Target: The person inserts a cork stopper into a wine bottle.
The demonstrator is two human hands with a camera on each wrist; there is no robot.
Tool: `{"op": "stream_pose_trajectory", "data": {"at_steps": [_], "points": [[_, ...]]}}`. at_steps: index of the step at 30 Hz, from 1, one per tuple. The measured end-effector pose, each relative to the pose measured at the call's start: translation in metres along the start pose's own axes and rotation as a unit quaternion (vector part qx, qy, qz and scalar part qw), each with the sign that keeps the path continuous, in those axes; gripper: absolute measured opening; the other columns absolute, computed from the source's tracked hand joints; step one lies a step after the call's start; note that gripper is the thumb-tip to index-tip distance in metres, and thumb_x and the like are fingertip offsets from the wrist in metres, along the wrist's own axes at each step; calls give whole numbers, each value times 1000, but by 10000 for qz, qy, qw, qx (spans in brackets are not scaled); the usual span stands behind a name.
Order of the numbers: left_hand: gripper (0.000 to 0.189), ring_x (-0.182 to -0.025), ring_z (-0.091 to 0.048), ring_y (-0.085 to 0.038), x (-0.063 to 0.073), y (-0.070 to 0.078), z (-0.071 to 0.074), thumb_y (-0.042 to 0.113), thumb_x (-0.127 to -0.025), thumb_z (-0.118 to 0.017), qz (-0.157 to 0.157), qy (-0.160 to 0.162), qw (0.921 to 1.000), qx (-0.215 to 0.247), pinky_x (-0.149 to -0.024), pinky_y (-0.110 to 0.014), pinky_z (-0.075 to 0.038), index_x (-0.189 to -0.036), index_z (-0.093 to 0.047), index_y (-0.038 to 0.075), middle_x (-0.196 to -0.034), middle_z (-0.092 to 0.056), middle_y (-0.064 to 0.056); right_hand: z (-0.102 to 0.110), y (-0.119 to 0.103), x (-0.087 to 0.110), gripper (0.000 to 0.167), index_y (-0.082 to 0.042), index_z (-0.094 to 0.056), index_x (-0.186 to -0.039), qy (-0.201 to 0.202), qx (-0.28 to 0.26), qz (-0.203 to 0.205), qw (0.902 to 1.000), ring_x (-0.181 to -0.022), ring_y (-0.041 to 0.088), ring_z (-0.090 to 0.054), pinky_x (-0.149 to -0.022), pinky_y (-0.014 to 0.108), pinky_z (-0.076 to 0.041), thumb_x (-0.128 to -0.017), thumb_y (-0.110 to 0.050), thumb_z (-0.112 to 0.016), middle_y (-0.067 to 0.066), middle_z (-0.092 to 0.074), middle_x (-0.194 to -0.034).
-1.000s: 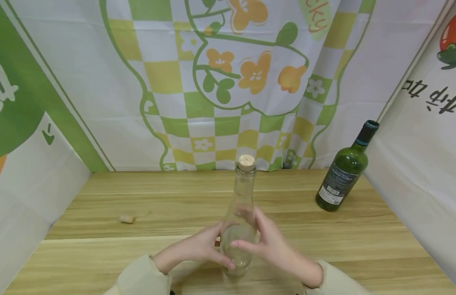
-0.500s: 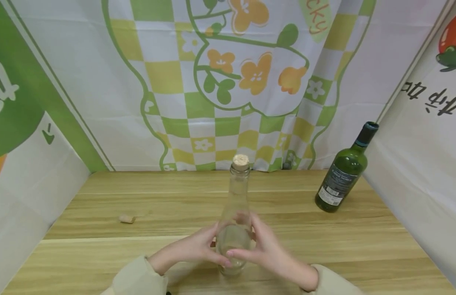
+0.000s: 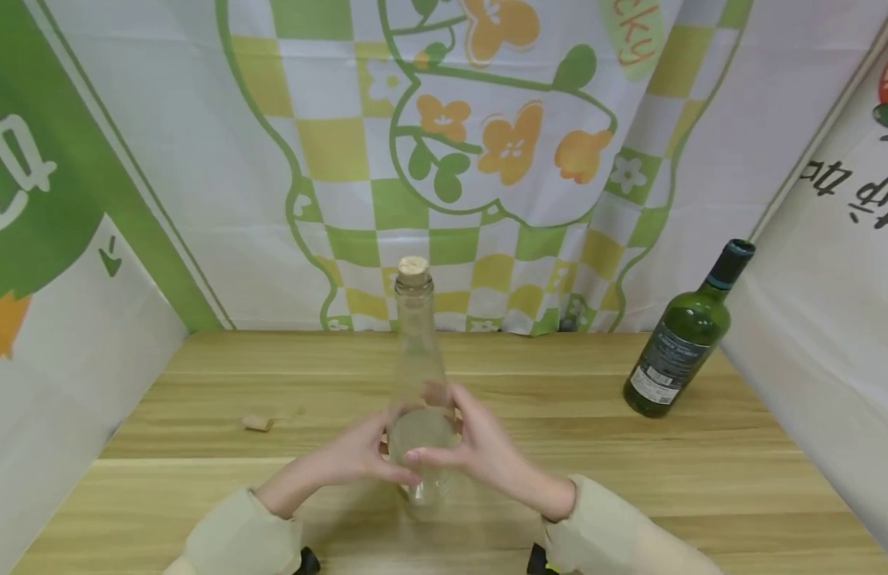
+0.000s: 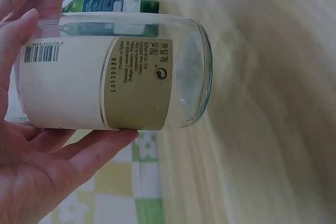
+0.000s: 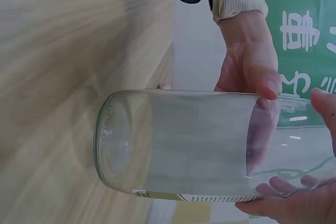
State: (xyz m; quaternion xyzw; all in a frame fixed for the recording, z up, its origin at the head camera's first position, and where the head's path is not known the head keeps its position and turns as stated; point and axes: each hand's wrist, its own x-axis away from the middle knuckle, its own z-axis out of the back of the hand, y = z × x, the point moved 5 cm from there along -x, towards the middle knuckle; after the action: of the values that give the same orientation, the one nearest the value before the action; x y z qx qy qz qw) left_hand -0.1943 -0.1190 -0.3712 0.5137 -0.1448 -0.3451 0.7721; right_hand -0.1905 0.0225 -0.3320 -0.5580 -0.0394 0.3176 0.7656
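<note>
A clear glass bottle (image 3: 417,351) stands upright between my hands, a cork (image 3: 414,270) in its mouth. My left hand (image 3: 336,459) grips its lower body from the left, with fingers and thumb curled round the glass. From the right, my right hand (image 3: 490,447) holds it in the same way, thumb across the near side. A white and gold label (image 4: 136,82) with a barcode shows in the left wrist view. The base appears slightly above the wooden table (image 3: 631,495). The right wrist view shows the bottle's plain side and both hands round it.
A second cork (image 3: 257,422) lies on the table to the left. A green wine bottle (image 3: 677,347) with a dark label stands at the back right. Behind the table hangs a checked, flowered curtain (image 3: 444,184), and printed cloth walls close off both sides.
Both hands have carried the corked bottle leftward and a little away from me, and it seems raised. The head view has shifted slightly. The loose cork and the green bottle stay put.
</note>
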Motion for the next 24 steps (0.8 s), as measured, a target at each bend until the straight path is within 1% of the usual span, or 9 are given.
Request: {"op": "stream_pose_trajectory", "data": {"at_steps": [4, 7, 9, 12, 15, 16, 19, 22, 24], "points": [[75, -100, -53, -27, 2, 1, 16, 16, -74, -76, 83, 278, 9995, -154, -77, -33, -51, -133, -34, -1, -116, -53, -16, -4, -5, -18, 76, -6, -39, -133, -10, 76, -7, 10000, -117, 25, -48, -93, 37, -44, -69, -13, -79, 14, -49, -129], [78, -100, -54, -28, 4, 2, 29, 15, -72, -77, 204, 486, 9985, -168, -77, -36, -51, -134, -32, 0, -117, -53, -17, -9, -10, -31, 75, -11, -40, -133, 17, 212, -6, 9998, -116, 22, -49, -91, 37, -45, -69, -16, -80, 11, -52, -126], [80, -104, -53, -32, 6, 4, 39, 15, -71, -78, 245, 749, 9966, -255, -78, -39, -50, -135, -32, 1, -122, -49, -19, -11, -13, -41, 74, -13, -41, -132, 64, 252, -2, 9997, -113, 21, -50, -88, 36, -47, -69, -18, -79, 9, -54, -123], [81, -112, -46, -41, 8, 8, 55, 17, -70, -79, 360, 1193, 9914, -411, -79, -44, -49, -135, -34, 1, -132, -41, -24, -14, -17, -57, 72, -12, -41, -131, 181, 188, 29, 9997, -112, 21, -51, -87, 35, -47, -71, -18, -78, 8, -55, -121], [81, -116, -40, -41, 9, 11, 70, 21, -71, -79, 614, 1600, 9831, -641, -76, -38, -48, -136, -34, 5, -141, -31, -23, -16, -20, -72, 72, -9, -40, -132, 338, 116, 49, 9993, -111, 21, -51, -88, 36, -47, -71, -16, -78, 9, -55, -120], [81, -115, -41, -41, 9, 12, 74, 20, -71, -78, 639, 1661, 9823, -582, -75, -38, -49, -136, -33, 5, -141, -30, -23, -16, -20, -76, 72, -8, -40, -132, 380, 128, 58, 9992, -112, 21, -51, -90, 36, -46, -72, -17, -78, 9, -55, -120], [80, -114, -42, -39, 8, 13, 86, 18, -72, -78, 683, 1870, 9779, -634, -75, -36, -48, -137, -32, 6, -142, -29, -20, -18, -21, -89, 76, -7, -38, -134, 421, 158, 90, 9989, -113, 21, -50, -92, 36, -44, -71, -17, -78, 12, -55, -122], [80, -116, -40, -43, 7, 14, 98, 14, -72, -77, 624, 2021, 9748, -708, -79, -45, -47, -136, -32, 2, -141, -31, -20, -19, -23, -102, 79, -10, -35, -137, 347, 160, 112, 9992, -116, 19, -48, -95, 35, -42, -72, -19, -78, 13, -53, -125], [81, -115, -42, -42, 7, 14, 107, 17, -72, -78, 724, 2169, 9692, -910, -80, -46, -47, -137, -32, 1, -137, -36, -20, -20, -23, -111, 82, -12, -32, -140, 262, 142, 148, 9994, -119, 19, -46, -97, 36, -40, -72, -19, -77, 14, -50, -128]]}}
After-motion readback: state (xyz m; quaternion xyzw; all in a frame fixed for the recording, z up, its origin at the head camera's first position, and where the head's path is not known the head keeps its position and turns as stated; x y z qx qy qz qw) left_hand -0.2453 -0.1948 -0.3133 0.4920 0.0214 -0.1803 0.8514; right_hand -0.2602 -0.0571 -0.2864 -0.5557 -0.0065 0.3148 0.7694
